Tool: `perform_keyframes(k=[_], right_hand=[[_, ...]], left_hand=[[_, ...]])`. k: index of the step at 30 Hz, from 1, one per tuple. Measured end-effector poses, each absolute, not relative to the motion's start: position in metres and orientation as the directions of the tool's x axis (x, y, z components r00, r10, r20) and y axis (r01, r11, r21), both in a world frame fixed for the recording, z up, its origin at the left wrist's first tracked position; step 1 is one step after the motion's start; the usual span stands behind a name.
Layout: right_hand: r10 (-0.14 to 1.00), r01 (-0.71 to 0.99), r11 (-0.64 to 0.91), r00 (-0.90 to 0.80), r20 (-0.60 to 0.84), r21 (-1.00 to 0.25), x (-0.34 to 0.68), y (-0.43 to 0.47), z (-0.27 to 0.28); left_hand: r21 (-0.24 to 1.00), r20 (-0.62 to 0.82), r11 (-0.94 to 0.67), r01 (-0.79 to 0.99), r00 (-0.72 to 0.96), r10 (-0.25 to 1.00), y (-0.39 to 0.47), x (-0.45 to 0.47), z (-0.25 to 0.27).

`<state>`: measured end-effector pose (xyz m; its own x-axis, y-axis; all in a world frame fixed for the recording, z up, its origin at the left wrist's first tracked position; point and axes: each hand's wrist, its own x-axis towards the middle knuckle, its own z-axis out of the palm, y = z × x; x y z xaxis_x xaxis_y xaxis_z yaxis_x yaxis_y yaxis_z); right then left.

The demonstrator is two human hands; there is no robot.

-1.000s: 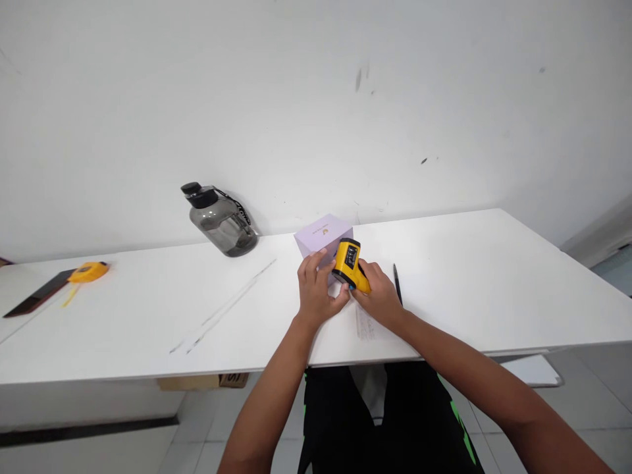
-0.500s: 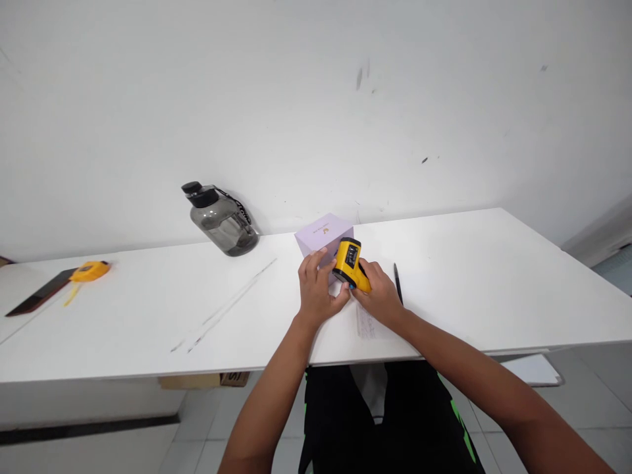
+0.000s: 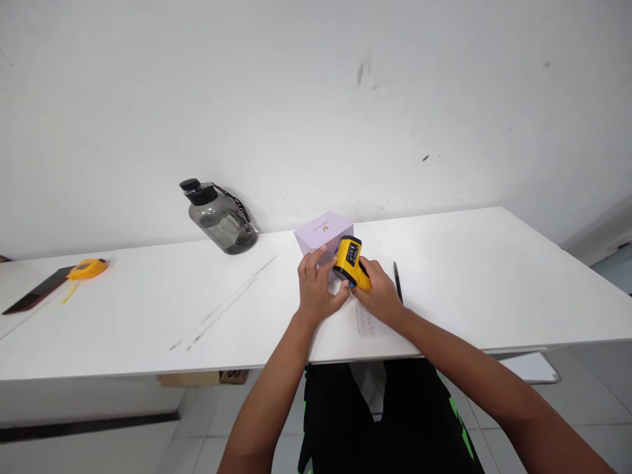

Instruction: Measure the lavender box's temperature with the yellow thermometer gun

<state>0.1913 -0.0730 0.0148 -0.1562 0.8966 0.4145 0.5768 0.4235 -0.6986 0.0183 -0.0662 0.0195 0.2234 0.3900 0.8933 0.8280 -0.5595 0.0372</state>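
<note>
A yellow and black infrared thermometer [image 3: 349, 258], shaped like a pistol, is held above the table with its dark display facing up. My right hand [image 3: 379, 289] is closed round its handle. At its black end, the thumb and index finger of my left hand [image 3: 316, 284] grip from the left, with the other fingers curled. A small blue part shows by the left thumb. Just behind my hands stands a lilac box [image 3: 323, 230], partly covered by the left fingers and the thermometer. Under my right hand lies a printed paper slip [image 3: 366, 324], partly hidden.
A black pen [image 3: 397, 282] lies right of my right hand. A grey see-through bottle [image 3: 222, 220] stands by the wall. Far left on the white table [image 3: 474, 283] are a yellow tape measure [image 3: 87, 268] and a dark flat strip [image 3: 37, 291].
The view has shifted very slightly. Both hands keep the same hold on the thermometer, and nothing on the table has visibly moved.
</note>
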Motion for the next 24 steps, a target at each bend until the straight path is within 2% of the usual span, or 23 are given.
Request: perform_keyframes(k=[5,24], right_hand=[[0.905,0.554,0.408,-0.140,0.402,-0.726,0.1910,-0.0726,0.0138],[0.900,0.580,0.413,-0.145,0.410,-0.702,0.1919,-0.0717,0.0119]], left_hand=[[0.026,0.893,-0.558,0.830,0.231,0.386,-0.0660,0.0178,0.0198],[0.035,0.900,-0.581,0.813,0.226,0.372,-0.0675,0.0200,0.0217]])
